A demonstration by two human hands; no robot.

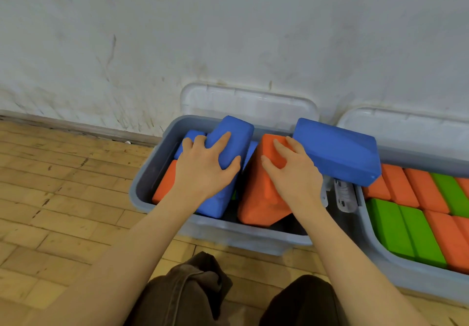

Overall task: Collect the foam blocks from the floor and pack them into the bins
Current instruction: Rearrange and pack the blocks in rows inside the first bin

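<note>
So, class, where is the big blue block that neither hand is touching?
In the head view it sits right of centre, perched across the gap between the two bins, beside the orange block.

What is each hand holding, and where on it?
Left hand grips a blue block across its upper face and right edge. Right hand grips an orange block over its top end.

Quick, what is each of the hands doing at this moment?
Left hand: grips a tilted blue block in the left bin.
Right hand: holds a tilted orange block in the same bin, fingers curled over its top.
</note>
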